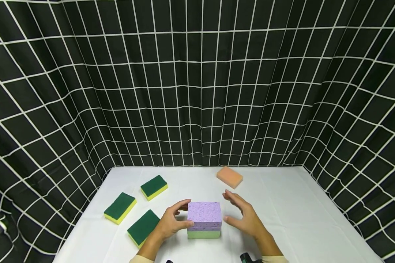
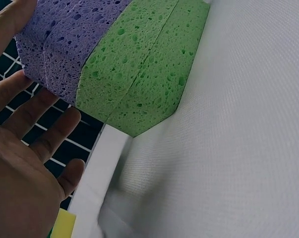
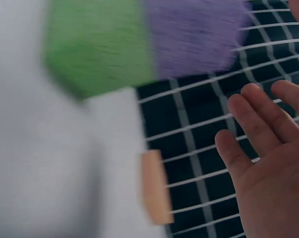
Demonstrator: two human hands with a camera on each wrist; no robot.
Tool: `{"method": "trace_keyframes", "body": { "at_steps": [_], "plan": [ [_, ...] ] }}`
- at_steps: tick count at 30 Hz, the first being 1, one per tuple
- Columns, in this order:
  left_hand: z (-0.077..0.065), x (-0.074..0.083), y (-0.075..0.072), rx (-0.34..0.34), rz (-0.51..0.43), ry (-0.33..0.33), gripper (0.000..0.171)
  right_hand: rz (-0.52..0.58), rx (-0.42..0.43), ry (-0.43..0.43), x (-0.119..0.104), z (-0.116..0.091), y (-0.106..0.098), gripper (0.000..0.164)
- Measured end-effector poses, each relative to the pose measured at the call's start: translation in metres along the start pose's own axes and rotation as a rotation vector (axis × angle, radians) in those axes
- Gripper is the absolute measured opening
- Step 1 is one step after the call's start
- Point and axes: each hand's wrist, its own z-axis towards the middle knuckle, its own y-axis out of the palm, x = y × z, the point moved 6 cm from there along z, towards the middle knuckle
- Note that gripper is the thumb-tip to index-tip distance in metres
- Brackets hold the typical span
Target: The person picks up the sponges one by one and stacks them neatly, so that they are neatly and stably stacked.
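A neat stack stands at the front middle of the table, with two purple sponges on top of two light green sponges. My left hand is at the stack's left side, its thumb at the front corner of the purple sponges. In the left wrist view the fingers are spread and loosely bent beside the purple sponges. Right of the stack, my right hand is held apart from it, fingers extended. The right wrist view shows a gap between that palm and the purple sponges.
Green-and-yellow scrub sponges lie on the left: one at the back, one at the far left, one by my left forearm. An orange sponge lies at the back edge. Black gridded curtains surround the white table.
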Motion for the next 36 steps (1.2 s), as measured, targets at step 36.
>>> {"method": "trace_keyframes", "body": {
  "at_steps": [36],
  "plan": [
    [-0.001,0.001,-0.001,0.02,0.029,-0.017,0.067,0.14,0.243,-0.493,-0.114,0.08,-0.123,0.065]
  ]
}}
